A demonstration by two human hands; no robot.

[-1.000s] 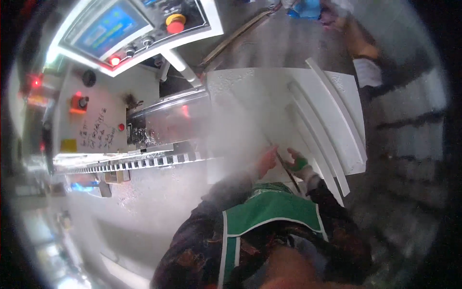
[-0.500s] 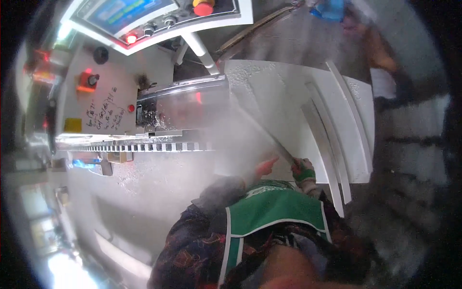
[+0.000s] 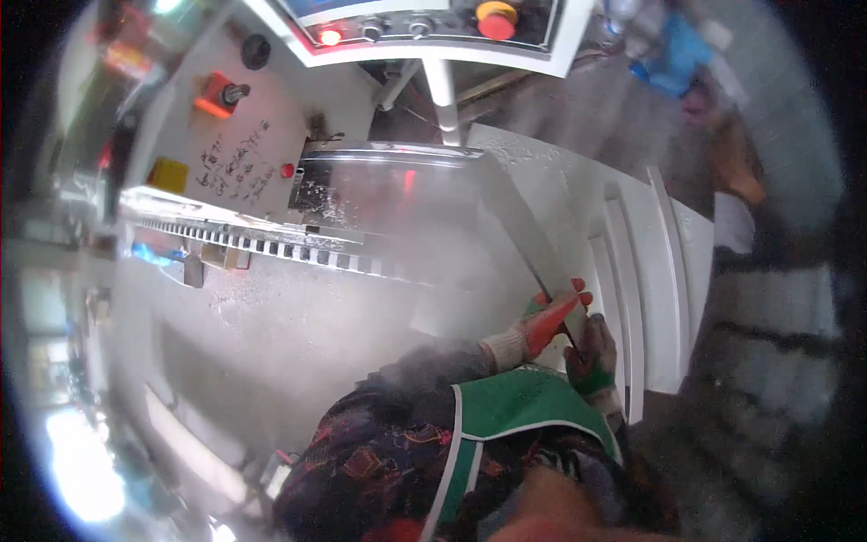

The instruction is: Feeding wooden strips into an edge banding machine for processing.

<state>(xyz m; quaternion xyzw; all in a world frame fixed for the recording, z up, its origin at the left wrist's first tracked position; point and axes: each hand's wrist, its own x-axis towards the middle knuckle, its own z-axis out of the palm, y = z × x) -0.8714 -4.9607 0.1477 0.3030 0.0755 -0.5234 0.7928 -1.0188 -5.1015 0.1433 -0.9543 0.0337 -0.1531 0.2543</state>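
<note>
A long, narrow grey strip (image 3: 521,233) slants from the machine's edge down toward my body. My left hand (image 3: 545,327), in a red-palmed glove with a pale cuff, is closed around the strip near its close end. Just beyond it, my right hand (image 3: 598,354), in a dark and green glove, grips the strip's very end. Both hands are over the white board (image 3: 533,167), close to my green apron (image 3: 524,402). Haze blurs the strip's left side.
Several pale curved-looking strips (image 3: 668,271) lie on the board to the right. A control panel (image 3: 433,45) with a red button hangs above. Left of the strip is a machine bed with a toothed rail (image 3: 271,246). Part of another person (image 3: 736,172) shows at far right.
My left hand has moved right and taken hold of the strip beside my right hand. The strip's close end has come nearer to me. The whole view has shifted.
</note>
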